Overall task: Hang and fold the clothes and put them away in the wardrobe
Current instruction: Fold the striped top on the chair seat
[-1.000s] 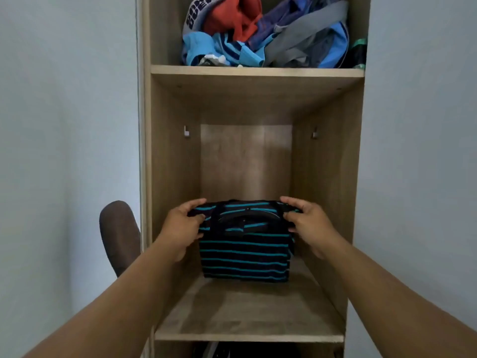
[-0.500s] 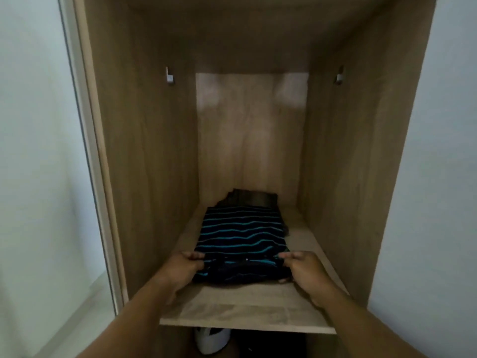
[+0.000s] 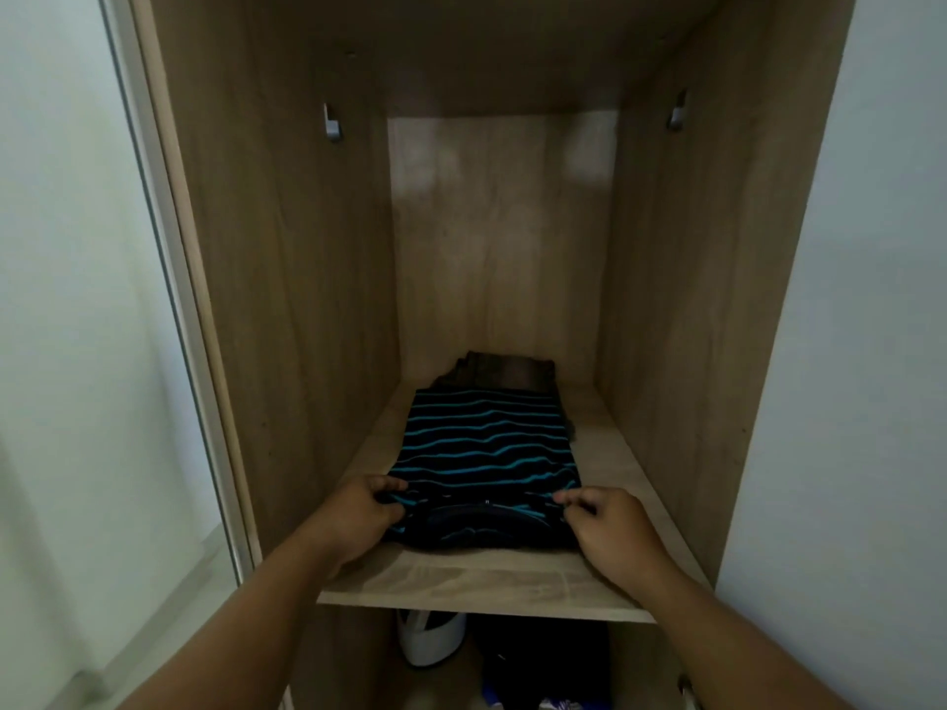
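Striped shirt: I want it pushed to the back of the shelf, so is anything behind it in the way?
Yes. A dark folded garment lies behind the striped shirt, against the wardrobe's back panel.

We reach both bare forearms forward and slightly inward. Our left hand (image 3: 353,520) has its fingers curled, pinching the near left corner of the striped shirt (image 3: 487,453). Our right hand (image 3: 612,530) pinches the near right corner, knuckles up.
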